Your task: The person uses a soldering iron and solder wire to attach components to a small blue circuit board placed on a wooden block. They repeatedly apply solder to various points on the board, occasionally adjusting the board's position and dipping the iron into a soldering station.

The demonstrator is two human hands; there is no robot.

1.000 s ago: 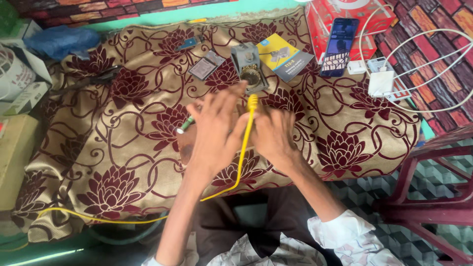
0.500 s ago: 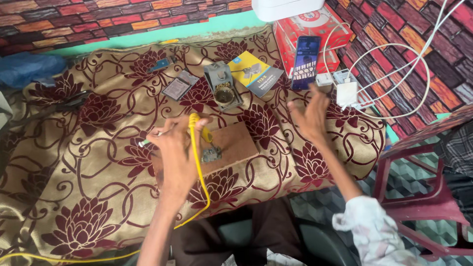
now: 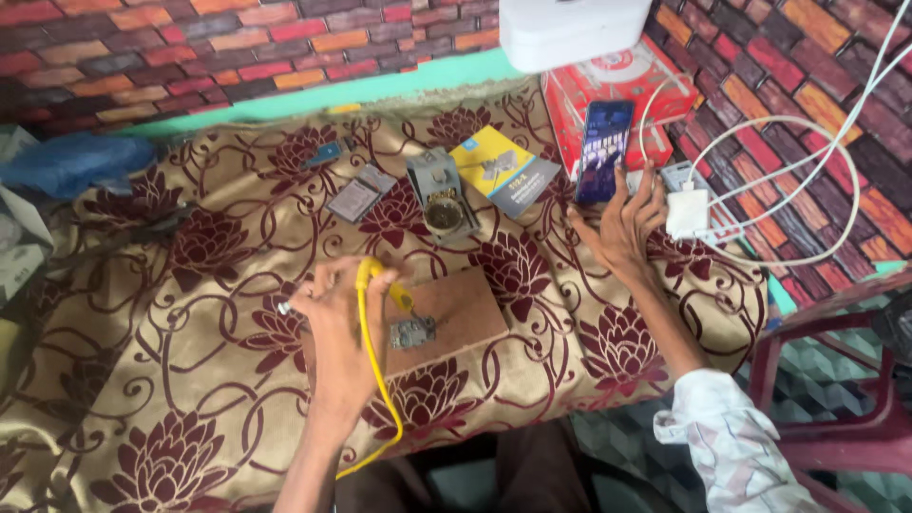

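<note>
Iron on the board, reach toward the phone
Your left hand grips the yellow iron over the board; your right hand, open and empty, lies just below the phone.

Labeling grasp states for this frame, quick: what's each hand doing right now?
Left hand: closed on the yellow soldering iron, its tip near the small part.
Right hand: open, fingers spread, beside the phone, holding nothing.
</note>
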